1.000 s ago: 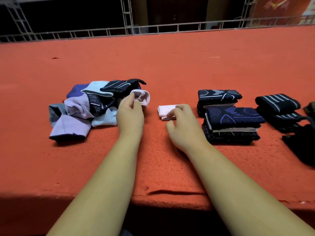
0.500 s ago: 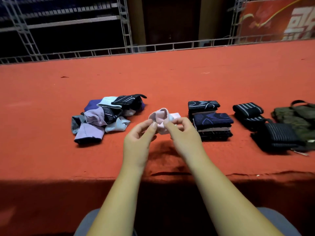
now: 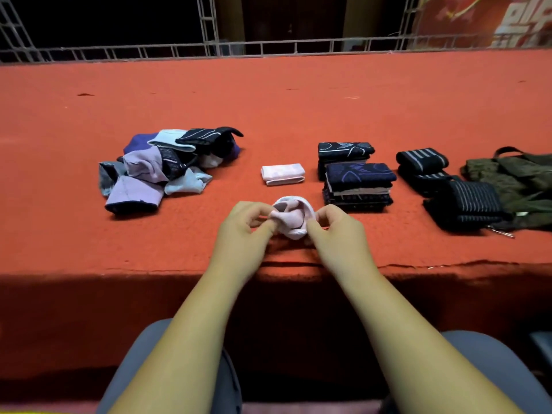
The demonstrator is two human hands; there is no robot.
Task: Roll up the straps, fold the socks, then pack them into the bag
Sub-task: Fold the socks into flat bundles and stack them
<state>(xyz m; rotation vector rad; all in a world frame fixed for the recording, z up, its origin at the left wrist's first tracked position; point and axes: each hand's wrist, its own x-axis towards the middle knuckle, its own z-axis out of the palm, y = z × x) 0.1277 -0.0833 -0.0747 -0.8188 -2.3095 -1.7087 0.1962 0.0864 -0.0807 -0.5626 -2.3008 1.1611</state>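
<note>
Both hands hold one pink sock (image 3: 294, 218) just above the near edge of the worktop (image 3: 298, 109). The left hand (image 3: 243, 227) pinches its left side and the right hand (image 3: 336, 231) its right, fingers (image 3: 325, 215) curled in on the cloth. I judge this grip lets the sock be pulled flat before folding. It is bunched, not yet folded.

Its likely mate (image 3: 283, 174) lies folded just beyond, between the loose pile (image 3: 155, 171) on the left and the dark folded stack (image 3: 358, 182) on the right. The layout reads as a line: undone to the left, done to the right. Further right lie the rolled straps (image 3: 422, 158), striped and dark, with the olive bag (image 3: 519, 180) close against them. Nothing looks packed yet, though the bag's inside is hidden.

The worktop is covered in rough red carpet, frayed at the front lip — it should keep cloth from sliding. Behind it runs a metal rail (image 3: 268, 47) with truss uprights. Beyond that is darkness, with a red banner (image 3: 478, 16) at upper right. The person sits, grey trousers (image 3: 143, 369) showing below.
</note>
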